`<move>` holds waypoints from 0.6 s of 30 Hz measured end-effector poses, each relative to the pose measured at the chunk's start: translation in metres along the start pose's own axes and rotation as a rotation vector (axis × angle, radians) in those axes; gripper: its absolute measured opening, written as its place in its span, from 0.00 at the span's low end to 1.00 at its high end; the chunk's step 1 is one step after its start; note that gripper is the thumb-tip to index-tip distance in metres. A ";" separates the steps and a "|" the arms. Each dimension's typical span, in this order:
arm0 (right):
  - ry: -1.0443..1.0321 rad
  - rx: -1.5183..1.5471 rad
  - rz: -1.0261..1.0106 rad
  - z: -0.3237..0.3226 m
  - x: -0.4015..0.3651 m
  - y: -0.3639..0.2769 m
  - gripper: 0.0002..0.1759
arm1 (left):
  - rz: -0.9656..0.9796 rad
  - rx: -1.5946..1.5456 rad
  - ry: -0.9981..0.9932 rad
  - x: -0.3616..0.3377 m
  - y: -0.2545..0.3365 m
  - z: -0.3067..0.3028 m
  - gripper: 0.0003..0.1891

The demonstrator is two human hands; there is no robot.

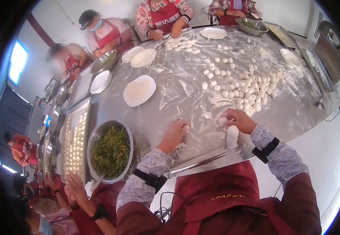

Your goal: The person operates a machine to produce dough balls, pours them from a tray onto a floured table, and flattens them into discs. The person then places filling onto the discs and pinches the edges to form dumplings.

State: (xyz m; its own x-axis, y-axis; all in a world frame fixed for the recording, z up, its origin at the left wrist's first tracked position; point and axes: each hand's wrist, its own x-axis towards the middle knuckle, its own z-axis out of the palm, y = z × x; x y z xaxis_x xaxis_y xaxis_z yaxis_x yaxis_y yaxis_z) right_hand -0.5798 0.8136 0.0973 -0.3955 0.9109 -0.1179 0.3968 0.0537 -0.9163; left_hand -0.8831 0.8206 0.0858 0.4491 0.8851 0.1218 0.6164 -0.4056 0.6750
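Observation:
My left hand (pixel 173 135) is curled low over the floured table, its fingers closed on a small white dough piece (pixel 186 129). To its right, my right hand (pixel 240 120) pinches another dough piece (pixel 223 121) between thumb and fingers. A thick dough log (pixel 232 137) lies just below my right hand, near the table's front edge. One loose dough piece (pixel 208 115) sits between the hands, towards the far side. Along the edge in front of me rests a metal rolling pin (pixel 197 161).
Many dough pieces (pixel 252 86) are spread beyond my right hand. At left stand a bowl of green filling (pixel 113 150) with a metal rim and a tray of dumplings (pixel 76 141). A white plate (pixel 139 91) lies farther back. Co-workers in red aprons surround the table; one's hand (pixel 76 188) is near the tray.

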 end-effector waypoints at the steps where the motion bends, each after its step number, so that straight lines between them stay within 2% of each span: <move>1: -0.009 0.005 0.003 -0.001 0.001 0.000 0.17 | -0.070 0.013 -0.006 0.002 -0.003 -0.001 0.11; 2: 0.034 -0.021 -0.026 -0.002 0.004 0.000 0.16 | -0.139 0.027 -0.011 0.002 -0.006 -0.002 0.11; 4: 0.072 -0.043 -0.060 -0.004 0.010 -0.004 0.16 | -0.143 0.123 0.007 0.004 -0.017 -0.001 0.13; 6: 0.028 0.116 -0.058 -0.003 0.018 -0.013 0.16 | -0.147 0.222 0.024 0.008 -0.023 -0.003 0.16; 8: -0.002 0.074 -0.060 -0.003 0.029 -0.017 0.15 | -0.170 0.382 0.328 0.024 0.016 -0.019 0.24; 9: -0.024 0.026 -0.059 -0.002 0.034 -0.019 0.14 | -0.177 0.380 0.322 0.032 0.022 -0.023 0.24; 11: -0.036 0.038 -0.071 0.002 0.042 -0.021 0.15 | 0.017 0.492 0.423 0.049 0.026 -0.024 0.29; 13: -0.040 0.041 -0.084 0.002 0.051 -0.025 0.16 | 0.054 0.532 0.366 0.054 0.014 0.008 0.29; 14: -0.028 -0.088 -0.114 0.003 0.054 -0.028 0.17 | 0.089 0.580 0.308 0.052 0.000 0.027 0.29; 15: -0.024 -0.217 -0.139 0.005 0.056 -0.029 0.18 | 0.007 0.639 0.151 0.048 -0.030 0.053 0.30; 16: -0.026 -0.224 -0.129 0.005 0.060 -0.032 0.18 | 0.008 0.627 0.150 0.051 -0.028 0.052 0.30; 18: -0.075 -0.432 -0.189 0.010 0.065 -0.038 0.19 | 0.088 0.525 0.215 0.052 -0.024 0.048 0.27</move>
State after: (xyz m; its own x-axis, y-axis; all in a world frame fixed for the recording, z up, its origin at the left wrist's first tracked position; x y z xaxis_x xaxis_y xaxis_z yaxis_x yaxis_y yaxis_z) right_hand -0.6290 0.8669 0.1206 -0.5465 0.8374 -0.0068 0.6141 0.3951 -0.6832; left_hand -0.8437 0.8651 0.0416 0.4055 0.8471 0.3436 0.8458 -0.4902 0.2106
